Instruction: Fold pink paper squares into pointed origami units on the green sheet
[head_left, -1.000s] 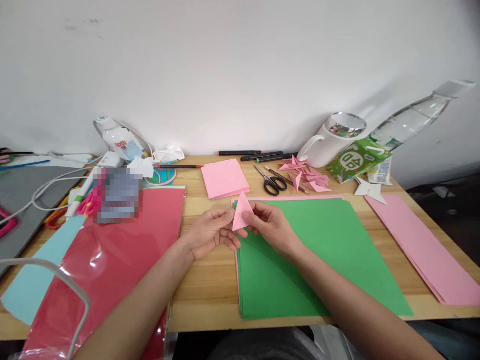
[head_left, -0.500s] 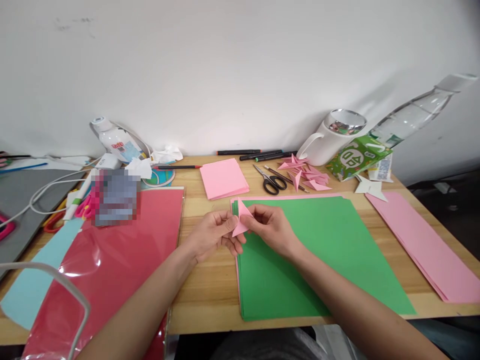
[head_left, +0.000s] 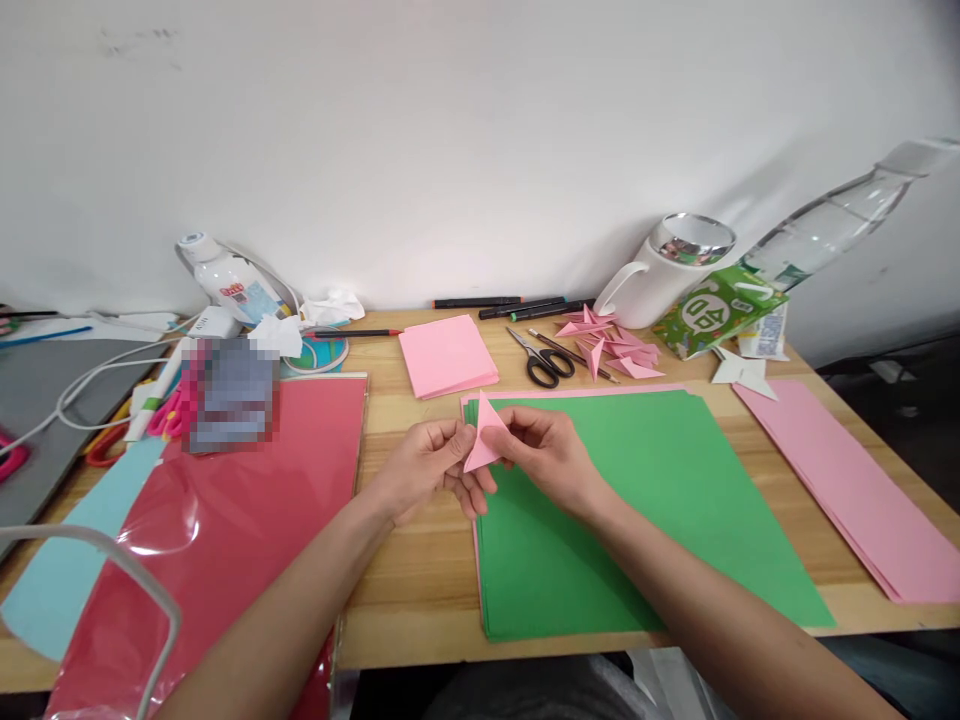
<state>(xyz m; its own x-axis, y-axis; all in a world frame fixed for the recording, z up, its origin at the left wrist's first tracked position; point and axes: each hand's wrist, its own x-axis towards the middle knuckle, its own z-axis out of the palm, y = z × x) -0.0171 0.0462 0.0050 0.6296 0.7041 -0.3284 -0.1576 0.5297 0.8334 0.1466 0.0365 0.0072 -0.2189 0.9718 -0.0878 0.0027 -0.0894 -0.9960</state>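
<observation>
Between my hands is a small folded pink paper [head_left: 484, 450], pointed at the top, held above the left edge of the green paper stack [head_left: 637, 510]. My left hand [head_left: 435, 462] pinches its left side with thumb and fingers, the lower fingers curled beneath. My right hand [head_left: 544, 455] grips its right side, thumb pressed on the front face. Behind them lies a stack of pink paper squares [head_left: 448, 357]. Black-handled scissors [head_left: 546, 367] rest to the right of it, beside a pile of folded pink paper pieces [head_left: 619, 345].
A white mug [head_left: 664, 275], a green carton [head_left: 712, 315] and a clear bottle [head_left: 832, 225] stand at back right. Pink paper strips [head_left: 855, 490] lie at right. On the left are red paper in plastic [head_left: 255, 540], a white bottle [head_left: 232, 283] and cables. Black markers [head_left: 480, 303] lie by the wall.
The folded pink paper has turned slightly, so more of its front face shows under my right thumb. Both hands keep hold of it in nearly the same place.
</observation>
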